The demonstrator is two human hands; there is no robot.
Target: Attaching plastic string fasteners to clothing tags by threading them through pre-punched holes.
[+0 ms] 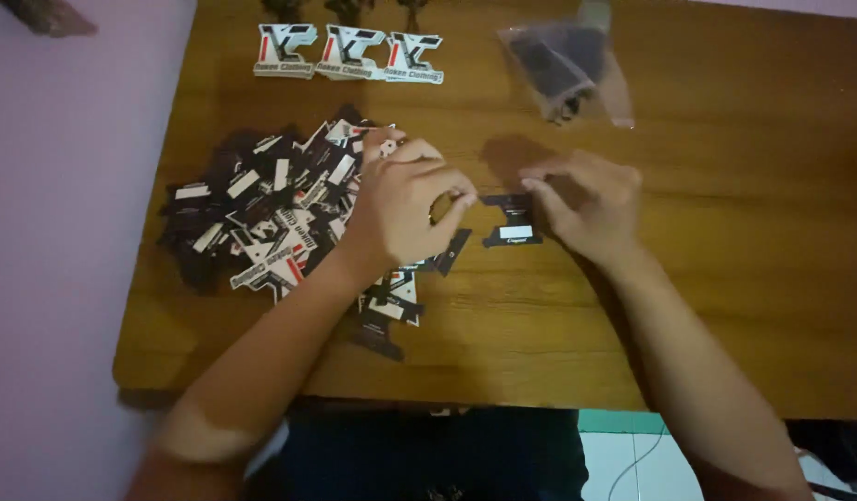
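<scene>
Left hand (405, 209) and right hand (586, 204) pinching together on black card tag (512, 221) at worktop (725, 278) centre. Tag pile (270, 218) lying at 9 o'clock; left forearm possibly sweeping it off edge.

A wooden table (725, 306) fills most of the view. Near its far edge three cut-out tags (348, 54) lie side by side in a row, white with black and red. To their right lies a clear plastic bag (566, 67) of dark pieces. A pink wall (66, 278) runs along the left, and pale floor tiles (623, 459) show below the table's near edge.
</scene>
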